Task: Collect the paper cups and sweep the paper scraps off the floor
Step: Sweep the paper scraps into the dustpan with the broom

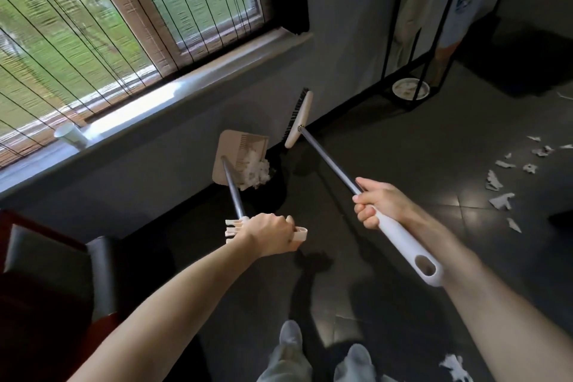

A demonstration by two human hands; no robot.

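My left hand (269, 234) grips the top of a long-handled beige dustpan (231, 152), which is tilted over a black bin (273, 183) by the wall. White paper scraps (255, 172) spill from the pan's edge. My right hand (376, 206) grips the white handle of a broom (299, 118), whose beige head is lifted off the floor near the wall. A white paper cup (72, 135) stands on the window sill at the left. More torn paper scraps (502, 177) lie on the dark floor at the right, and one scrap (455, 366) lies near my feet.
A red and grey chair (55, 273) stands at the lower left. A black metal rack (428, 40) with a white dish (410, 88) at its base stands against the wall at the upper right. The window sill (161, 99) runs along the wall.
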